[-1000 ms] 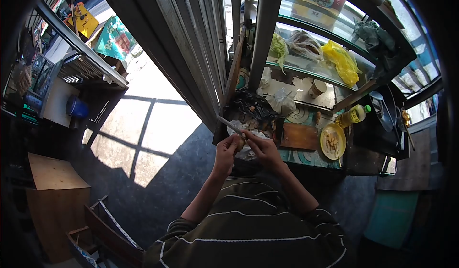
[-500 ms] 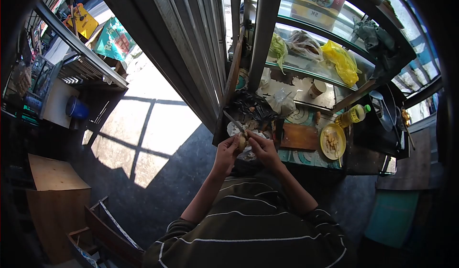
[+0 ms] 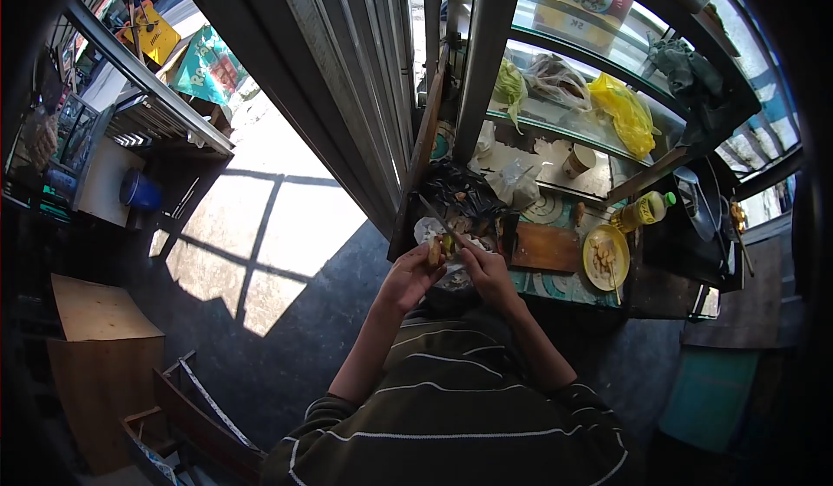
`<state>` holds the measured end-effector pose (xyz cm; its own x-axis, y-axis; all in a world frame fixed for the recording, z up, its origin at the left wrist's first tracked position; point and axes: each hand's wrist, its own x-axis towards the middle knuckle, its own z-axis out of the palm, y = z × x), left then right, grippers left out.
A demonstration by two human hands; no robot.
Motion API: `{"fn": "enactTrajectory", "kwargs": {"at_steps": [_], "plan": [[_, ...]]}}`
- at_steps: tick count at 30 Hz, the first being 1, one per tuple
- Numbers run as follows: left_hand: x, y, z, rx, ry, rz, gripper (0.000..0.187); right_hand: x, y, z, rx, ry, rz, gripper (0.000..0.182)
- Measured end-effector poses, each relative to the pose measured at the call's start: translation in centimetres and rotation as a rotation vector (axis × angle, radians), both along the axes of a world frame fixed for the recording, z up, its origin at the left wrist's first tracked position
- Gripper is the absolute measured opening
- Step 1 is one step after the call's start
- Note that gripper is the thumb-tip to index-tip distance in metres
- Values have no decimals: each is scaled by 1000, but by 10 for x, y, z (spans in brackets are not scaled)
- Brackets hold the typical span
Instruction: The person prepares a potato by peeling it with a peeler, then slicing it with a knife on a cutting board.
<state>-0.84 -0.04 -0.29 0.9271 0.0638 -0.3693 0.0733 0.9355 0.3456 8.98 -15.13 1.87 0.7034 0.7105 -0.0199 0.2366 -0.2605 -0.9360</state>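
Note:
My left hand [image 3: 409, 279] is closed around a small brownish piece of produce [image 3: 436, 252], its kind unclear, with a yellow-green patch beside it. In my right hand [image 3: 488, 274] is a knife [image 3: 441, 219], its blade slanting up to the left, close over the produce. Below both hands lie white plastic and scraps [image 3: 427, 227]. Just beyond them, a black plastic bag [image 3: 460, 187] is bunched on the counter. A brown wooden board [image 3: 545, 247] lies to the right of my right hand.
A yellow plate [image 3: 599, 269] with food remains and a utensil sits right of the board. Behind it stands an oil bottle [image 3: 644, 213] with a green cap. A glass case holds a yellow bag [image 3: 623, 114] and leafy greens [image 3: 512, 87]. A corrugated shutter [image 3: 347, 61] rises at left.
My hands have moved slightly apart. The produce has turned in my left hand, showing the yellow-green patch, and the knife has shifted a little right.

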Motion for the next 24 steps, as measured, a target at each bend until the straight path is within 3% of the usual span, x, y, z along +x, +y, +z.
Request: {"fn": "enactTrajectory", "kwargs": {"at_steps": [2,6,8,9,11,24], "plan": [[1,0,0,77,1,1,30,1,-2,11,-163,7,46,39],[2,1,0,-24,-12,19,23,-3,-2,38,-216,-68,140,45],[3,2,-7,-26,-31,-5,27,-5,-3,32,40,-328,260,52],[3,2,-7,-26,-32,-6,27,-4,-5,36,40,-329,260,52],[3,2,-5,52,4,14,31,-3,-8,45,-207,-310,358,52],[4,-7,0,-48,-8,27,34,-5,-9,34,-112,-467,282,52]]}}
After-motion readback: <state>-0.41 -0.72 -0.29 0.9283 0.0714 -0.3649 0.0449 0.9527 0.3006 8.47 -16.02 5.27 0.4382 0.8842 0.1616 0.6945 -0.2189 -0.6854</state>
